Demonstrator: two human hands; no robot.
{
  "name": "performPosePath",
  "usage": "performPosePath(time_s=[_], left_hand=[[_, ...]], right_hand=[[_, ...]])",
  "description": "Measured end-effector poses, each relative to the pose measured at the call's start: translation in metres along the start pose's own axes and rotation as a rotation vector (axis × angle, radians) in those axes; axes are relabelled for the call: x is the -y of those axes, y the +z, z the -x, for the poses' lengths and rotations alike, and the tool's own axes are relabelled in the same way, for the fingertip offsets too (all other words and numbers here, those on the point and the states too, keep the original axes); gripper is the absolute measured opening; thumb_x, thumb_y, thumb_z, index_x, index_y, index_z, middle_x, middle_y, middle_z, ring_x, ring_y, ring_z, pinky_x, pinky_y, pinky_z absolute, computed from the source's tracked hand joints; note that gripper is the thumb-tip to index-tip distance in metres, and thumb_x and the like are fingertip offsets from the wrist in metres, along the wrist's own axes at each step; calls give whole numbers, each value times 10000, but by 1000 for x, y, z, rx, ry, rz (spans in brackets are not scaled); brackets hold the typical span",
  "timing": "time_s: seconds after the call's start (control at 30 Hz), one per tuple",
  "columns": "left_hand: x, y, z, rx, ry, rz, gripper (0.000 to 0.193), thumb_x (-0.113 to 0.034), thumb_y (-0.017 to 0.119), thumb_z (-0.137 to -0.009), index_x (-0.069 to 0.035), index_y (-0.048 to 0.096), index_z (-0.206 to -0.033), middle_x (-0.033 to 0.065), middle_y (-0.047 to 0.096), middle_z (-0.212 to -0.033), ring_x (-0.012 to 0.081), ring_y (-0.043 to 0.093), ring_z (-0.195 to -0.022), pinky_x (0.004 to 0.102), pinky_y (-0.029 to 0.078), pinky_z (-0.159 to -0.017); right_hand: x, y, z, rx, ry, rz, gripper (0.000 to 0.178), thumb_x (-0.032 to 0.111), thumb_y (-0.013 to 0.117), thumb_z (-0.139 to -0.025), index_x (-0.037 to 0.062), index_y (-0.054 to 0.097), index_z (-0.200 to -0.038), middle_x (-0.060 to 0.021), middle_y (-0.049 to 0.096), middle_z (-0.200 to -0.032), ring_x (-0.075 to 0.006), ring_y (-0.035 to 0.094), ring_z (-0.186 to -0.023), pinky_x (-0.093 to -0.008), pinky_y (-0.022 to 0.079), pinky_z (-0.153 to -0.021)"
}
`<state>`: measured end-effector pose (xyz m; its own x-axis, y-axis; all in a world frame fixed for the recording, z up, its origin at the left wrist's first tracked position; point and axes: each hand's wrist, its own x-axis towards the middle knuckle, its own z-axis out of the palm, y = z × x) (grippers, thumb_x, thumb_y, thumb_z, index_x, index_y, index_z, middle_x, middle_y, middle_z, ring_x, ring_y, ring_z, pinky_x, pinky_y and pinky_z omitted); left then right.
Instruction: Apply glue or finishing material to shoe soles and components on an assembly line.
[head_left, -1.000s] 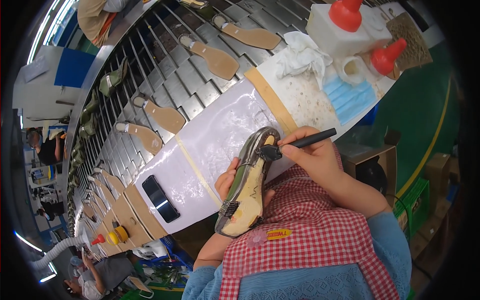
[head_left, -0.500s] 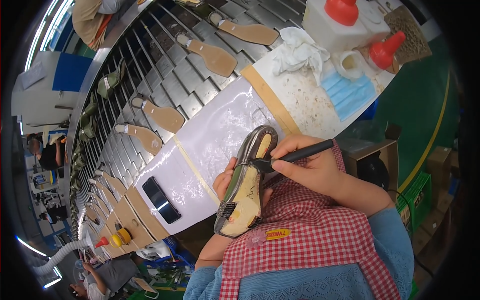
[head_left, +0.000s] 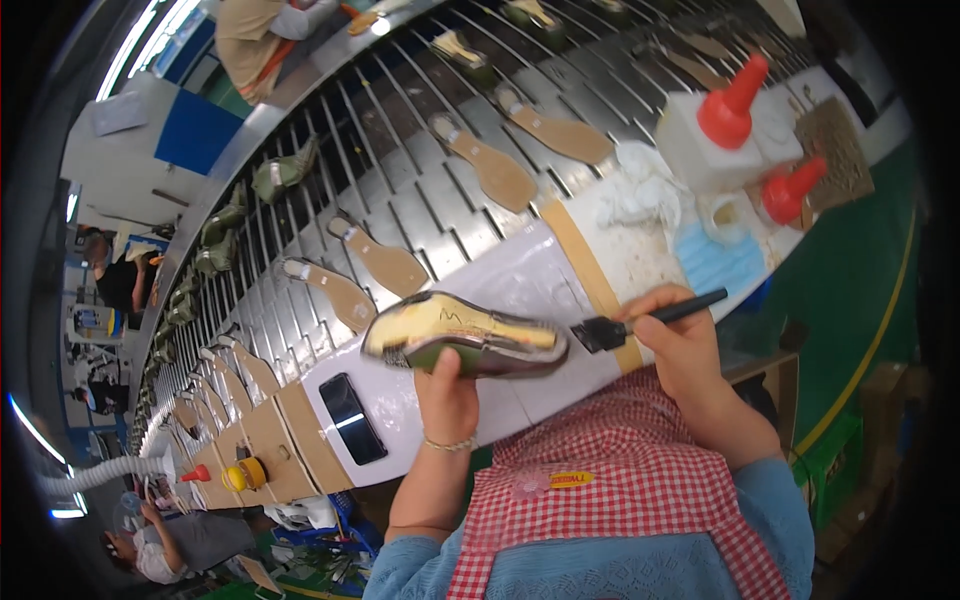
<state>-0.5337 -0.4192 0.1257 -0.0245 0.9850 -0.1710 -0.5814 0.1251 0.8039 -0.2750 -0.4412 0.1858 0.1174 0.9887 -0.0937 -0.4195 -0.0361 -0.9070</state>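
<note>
My left hand [head_left: 447, 400] is closed round the side of a green shoe upper on a yellow last [head_left: 455, 325], its thumb pressed to the near edge. The shoe lies almost level, bottom side up, its toe to the left. In my right hand [head_left: 680, 345] is the dark handle of a flat black brush [head_left: 598, 335]. The bristles point left, a little apart from the shoe's right end. Beneath both hands lies a pale, shiny work sheet [head_left: 530, 265].
Tan soles [head_left: 490, 172] lie on the slatted metal conveyor [head_left: 395, 155] beyond the sheet. A phone [head_left: 352, 418] rests at left. To the right are a white container [head_left: 690, 140] with a red nozzle, a blue face mask [head_left: 716, 258] and crumpled white cloth [head_left: 640, 185]. Other people work nearby.
The shoe has turned from upright to nearly level and moved away from my body. My right hand has drawn the brush off it to the right. The view has shifted too.
</note>
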Motion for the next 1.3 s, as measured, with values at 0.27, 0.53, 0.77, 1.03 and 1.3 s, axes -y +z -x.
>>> performPosePath(time_s=[0.27, 0.53, 0.77, 1.03, 1.3], left_hand=[[-109, -17, -161, 75, 70, 89, 437, -22, 599, -780, -48, 511, -1208, 68, 592, -1165, 230, 554, -1104, 406, 425, -985], [-131, -12, -367, 170, 61, -127, 431, 85, 605, -724, -85, 573, -1118, 51, 628, -1061, 248, 597, -1011, 493, 487, -856], [-87, -35, -488, 173, -61, -135, 530, 122, 517, -653, -72, 527, -1146, 56, 619, -1023, 253, 611, -917, 423, 496, -710], [-119, -87, -544, -157, 369, -1625, 512, -18, 543, -746, -69, 507, -1254, 128, 489, -1345, 287, 429, -1266, 498, 401, -968], [-175, -166, -505, -237, 203, -2612, 565, -114, 584, -822, -154, 402, -1355, 51, 426, -1393, 284, 330, -1345, 519, 259, -1077]], right_hand=[[14, 11, -10, 27, -15, 31, 150, -14, 641, -777, -8, 565, -906, -150, 637, -933, -208, 610, -900, -337, 469, -869], [11, 20, -50, -99, 73, 38, 135, -36, 631, -762, -4, 572, -879, -152, 644, -908, -219, 621, -881, -343, 477, -856], [-2, 19, -88, -164, 87, 42, 160, 4, 670, -746, -11, 576, -875, -170, 652, -896, -231, 631, -870, -348, 484, -839], [-14, 31, -119, -74, 107, 77, 211, 71, 710, -755, -16, 587, -903, -182, 659, -920, -238, 636, -871, -349, 486, -843], [-24, 41, -128, -47, 148, 75, 221, 103, 696, -794, -13, 578, -941, -179, 662, -946, -234, 638, -888, -348, 483, -851]])
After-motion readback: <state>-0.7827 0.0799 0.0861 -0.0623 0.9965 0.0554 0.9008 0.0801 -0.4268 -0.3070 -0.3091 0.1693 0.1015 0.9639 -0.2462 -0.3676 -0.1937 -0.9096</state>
